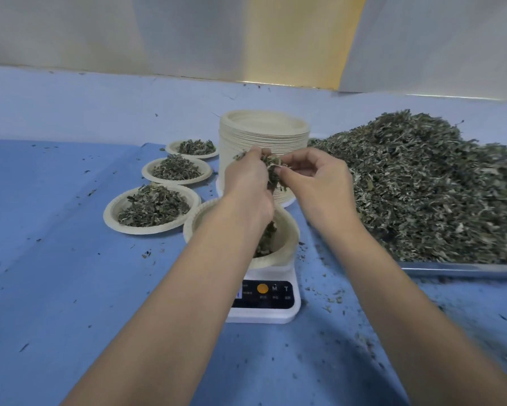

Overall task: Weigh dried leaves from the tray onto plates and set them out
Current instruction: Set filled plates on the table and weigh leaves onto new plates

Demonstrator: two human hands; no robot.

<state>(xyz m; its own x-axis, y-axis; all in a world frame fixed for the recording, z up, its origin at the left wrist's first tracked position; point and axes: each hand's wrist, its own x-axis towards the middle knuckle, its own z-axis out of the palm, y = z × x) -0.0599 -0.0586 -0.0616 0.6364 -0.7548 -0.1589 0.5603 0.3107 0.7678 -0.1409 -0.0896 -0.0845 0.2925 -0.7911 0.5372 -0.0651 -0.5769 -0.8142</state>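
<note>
Above the cream paper plate (pixel 290 235) on the white scale (pixel 278 313), my left hand (pixel 247 186) holds a clump of dried leaves (pixel 271 168). My right hand (pixel 319 178) pinches the same clump from the right. A few leaves lie in the plate, mostly hidden by my left forearm. A big heap of dried leaves (pixel 428 183) fills the metal tray (pixel 463 266) at the right. Three filled plates stand in a row at the left: the near plate (pixel 114 213), the middle plate (pixel 147 170), the far plate (pixel 172 147).
A tall stack of empty paper plates (pixel 264 133) stands behind the scale. Blue cloth (pixel 70 273) covers the table, dotted with leaf crumbs, thickest around the tray and scale. A pale wall runs along the back.
</note>
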